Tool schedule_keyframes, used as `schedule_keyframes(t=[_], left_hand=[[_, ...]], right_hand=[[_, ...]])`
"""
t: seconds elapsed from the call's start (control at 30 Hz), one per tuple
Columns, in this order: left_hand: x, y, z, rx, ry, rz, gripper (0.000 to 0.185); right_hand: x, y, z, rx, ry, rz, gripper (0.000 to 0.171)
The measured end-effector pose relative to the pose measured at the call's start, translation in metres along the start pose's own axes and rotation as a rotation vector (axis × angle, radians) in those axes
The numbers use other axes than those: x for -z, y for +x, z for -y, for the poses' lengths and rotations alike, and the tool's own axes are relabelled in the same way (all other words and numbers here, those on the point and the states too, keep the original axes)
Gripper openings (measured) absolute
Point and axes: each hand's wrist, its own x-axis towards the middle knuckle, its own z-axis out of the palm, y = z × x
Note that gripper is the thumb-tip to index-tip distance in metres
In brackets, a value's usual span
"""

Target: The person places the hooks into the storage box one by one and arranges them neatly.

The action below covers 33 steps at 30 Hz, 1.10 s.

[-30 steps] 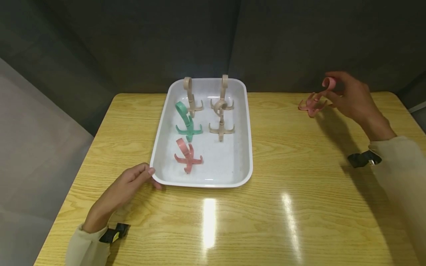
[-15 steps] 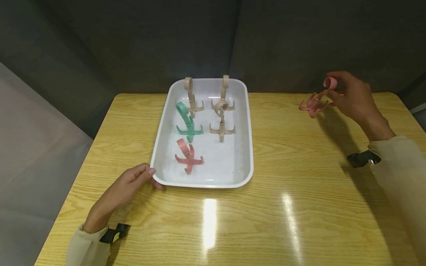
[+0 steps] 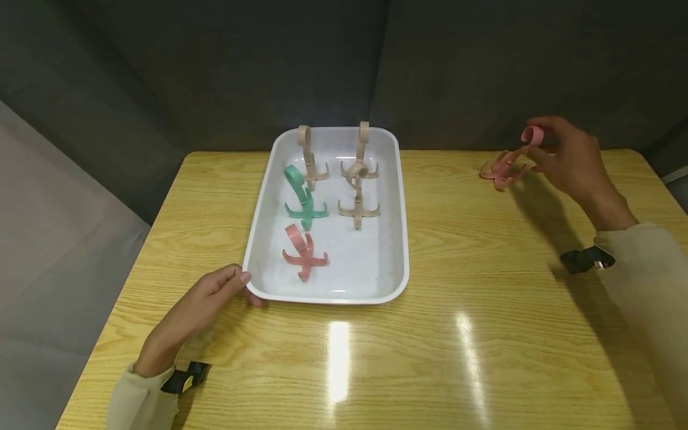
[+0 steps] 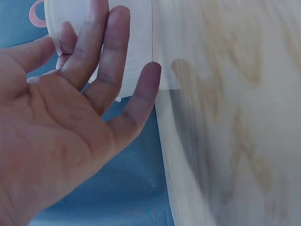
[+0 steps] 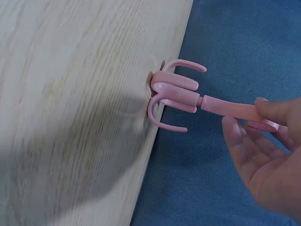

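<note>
Head view shows the right hand [image 3: 570, 158] pinching a pink four-pronged hook [image 3: 507, 161]. The white tray [image 3: 398, 239] holds five hooks: three beige, one green, one pink. The left hand [image 3: 201, 301] touches the tray rim, fingers relaxed.

A pink hook [image 3: 505, 164] with four curved prongs and a looped top, tilted, prongs touching the tabletop.

- A staged recording booth, not a home.
- Dark padded panels [image 3: 242, 65] wall in a bare wooden table [image 3: 484, 334].
- Camera straps on both wrists.
</note>
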Motion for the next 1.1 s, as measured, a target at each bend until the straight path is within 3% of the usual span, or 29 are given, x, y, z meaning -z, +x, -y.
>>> schedule_keyframes(t=[0.6, 1.1], left_hand=[[0.001, 0.001, 0.0, -0.018, 0.004, 0.008, 0.035], [0.001, 0.001, -0.001, -0.012, 0.009, 0.008, 0.035]], right_hand=[[-0.004, -0.005, 0.013, 0.062, 0.062, -0.047, 0.053], [-0.003, -0.017, 0.046, 0.158, 0.098, -0.078, 0.054]])
